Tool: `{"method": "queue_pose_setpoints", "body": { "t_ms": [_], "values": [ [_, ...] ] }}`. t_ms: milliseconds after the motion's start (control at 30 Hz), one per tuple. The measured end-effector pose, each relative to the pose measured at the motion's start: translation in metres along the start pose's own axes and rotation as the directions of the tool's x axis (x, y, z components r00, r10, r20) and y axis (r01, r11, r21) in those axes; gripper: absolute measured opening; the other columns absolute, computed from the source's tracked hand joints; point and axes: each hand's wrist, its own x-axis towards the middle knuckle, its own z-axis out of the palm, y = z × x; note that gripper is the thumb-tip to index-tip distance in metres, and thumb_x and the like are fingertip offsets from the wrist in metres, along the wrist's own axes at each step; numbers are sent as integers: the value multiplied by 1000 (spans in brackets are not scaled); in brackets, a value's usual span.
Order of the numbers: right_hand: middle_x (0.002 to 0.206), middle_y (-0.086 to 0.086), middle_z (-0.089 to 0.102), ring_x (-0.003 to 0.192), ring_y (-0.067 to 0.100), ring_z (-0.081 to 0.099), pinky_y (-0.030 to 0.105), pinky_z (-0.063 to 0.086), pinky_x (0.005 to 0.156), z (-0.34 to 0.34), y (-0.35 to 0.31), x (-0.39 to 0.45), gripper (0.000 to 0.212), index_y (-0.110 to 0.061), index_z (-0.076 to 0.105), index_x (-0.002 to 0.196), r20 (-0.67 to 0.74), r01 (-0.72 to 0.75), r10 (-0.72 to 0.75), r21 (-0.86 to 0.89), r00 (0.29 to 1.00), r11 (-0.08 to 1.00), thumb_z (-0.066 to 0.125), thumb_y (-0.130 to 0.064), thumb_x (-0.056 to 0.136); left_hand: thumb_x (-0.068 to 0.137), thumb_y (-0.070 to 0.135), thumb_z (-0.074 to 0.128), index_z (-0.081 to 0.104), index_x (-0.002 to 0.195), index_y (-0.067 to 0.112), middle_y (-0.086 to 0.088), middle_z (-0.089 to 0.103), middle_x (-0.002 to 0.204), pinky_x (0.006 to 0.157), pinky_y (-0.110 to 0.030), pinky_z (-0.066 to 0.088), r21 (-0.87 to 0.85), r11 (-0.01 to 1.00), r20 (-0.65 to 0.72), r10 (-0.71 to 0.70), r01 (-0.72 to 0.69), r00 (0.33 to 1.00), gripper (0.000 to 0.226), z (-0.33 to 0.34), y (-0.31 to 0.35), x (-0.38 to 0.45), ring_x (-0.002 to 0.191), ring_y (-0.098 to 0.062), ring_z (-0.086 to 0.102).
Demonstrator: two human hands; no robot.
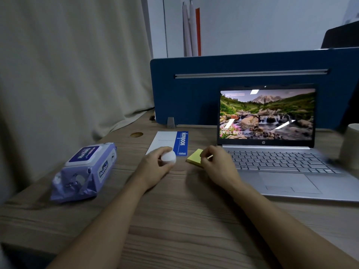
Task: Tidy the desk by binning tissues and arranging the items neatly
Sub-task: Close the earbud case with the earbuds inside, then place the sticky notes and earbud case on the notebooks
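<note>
My left hand (155, 167) is closed around a small white rounded object (168, 157), held just above the wooden desk (174, 220) near the front edge of a white and blue notebook (169, 141). My right hand (217, 166) rests on a yellow sticky-note pad (194, 157), its fingers pinching the pad's right edge, beside the laptop. A purple pack of wet wipes (85, 171) lies on the desk to the left.
An open silver laptop (272, 152) with a lit screen stands at the right. A pale cup (349, 148) sits at the far right edge. A blue partition (194, 94) closes the back of the desk; a curtain (68, 74) hangs at the left.
</note>
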Motion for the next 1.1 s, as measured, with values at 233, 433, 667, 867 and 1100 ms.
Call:
{"method": "queue_pose_setpoints", "body": {
  "t_ms": [233,433,667,867,1100],
  "values": [
    [132,5,54,121,28,45,45,42,96,4,12,2,41,-24,54,129,146,105,-46,-430,988,897,55,-39,91,90,30,65,50,135,32,3,51,139,90,-35,51,154,988,-79,-2,14,997,47,5,-22,40,109,-9,53],
    [137,6,51,130,28,37,50,33,101,2,22,9,49,-22,48,133,207,143,-32,-549,978,823,50,-49,92,91,24,65,49,140,25,0,50,142,97,-31,42,271,961,-52,67,-50,996,51,16,-31,64,126,-16,47],
    [141,5,49,135,27,31,53,27,106,2,26,17,55,-22,46,135,246,169,-32,-562,969,810,48,-55,91,82,35,76,55,133,31,1,55,138,86,-26,41,98,995,-92,-24,33,995,55,10,-34,63,114,-8,52],
    [151,6,39,144,30,19,59,15,113,1,31,33,71,-24,37,142,312,150,43,-570,949,808,47,-67,87,84,46,69,45,139,37,2,49,145,86,-33,39,81,986,-57,-143,147,988,61,0,-41,63,127,-20,48],
    [125,5,56,116,25,50,47,36,104,-14,31,59,74,-24,46,132,342,133,50,-489,938,862,62,-67,74,93,22,47,47,138,36,-4,47,146,90,-32,34,65,967,-87,-239,245,967,47,1,-43,70,129,-23,44]
  ]
}}
